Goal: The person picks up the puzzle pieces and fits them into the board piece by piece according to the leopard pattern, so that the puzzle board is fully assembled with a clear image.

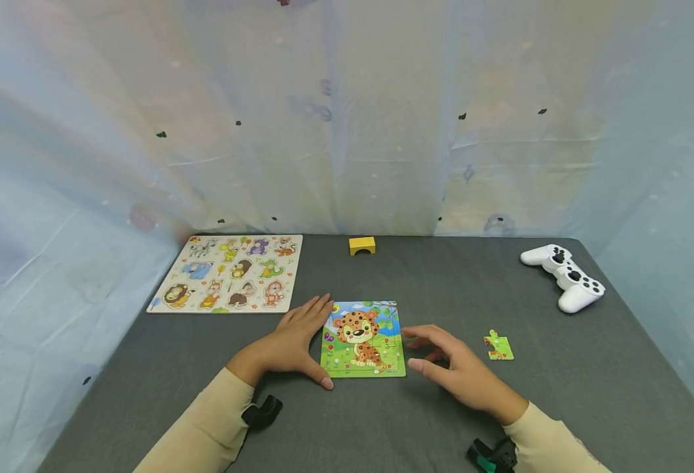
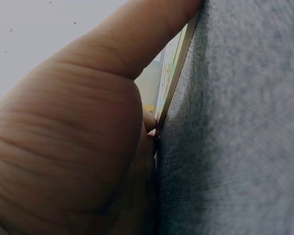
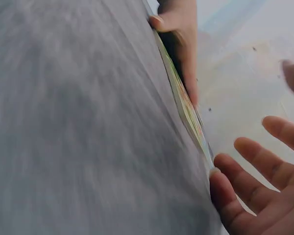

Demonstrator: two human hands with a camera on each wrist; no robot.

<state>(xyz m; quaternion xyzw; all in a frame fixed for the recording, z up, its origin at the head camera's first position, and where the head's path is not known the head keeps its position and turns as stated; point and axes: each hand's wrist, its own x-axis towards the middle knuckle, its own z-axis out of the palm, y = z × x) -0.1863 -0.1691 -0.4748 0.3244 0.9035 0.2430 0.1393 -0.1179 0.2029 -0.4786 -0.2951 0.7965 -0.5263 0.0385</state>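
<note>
A square jigsaw puzzle (image 1: 355,358) with a spotted leopard cub on grass under blue sky lies flat on the grey cloth. Along its left edge my left hand (image 1: 294,335) rests, fingers straight and thumb spread toward the near corner. In the left wrist view, the palm and thumb hide most of the puzzle (image 2: 174,73). My right hand (image 1: 456,368) is at the puzzle's right edge with fingers spread and loosely bent, gripping nothing. The right wrist view shows its fingers (image 3: 252,188) by the puzzle's edge. One green jigsaw piece (image 1: 502,348) lies apart, right of that hand.
A white board of animal pictures (image 1: 223,279) lies at the back left. A yellow arch block (image 1: 361,246) stands at the table's back edge. On the far right is a white game controller (image 1: 562,276). Pale sheeting (image 1: 382,131) hangs behind and at both sides.
</note>
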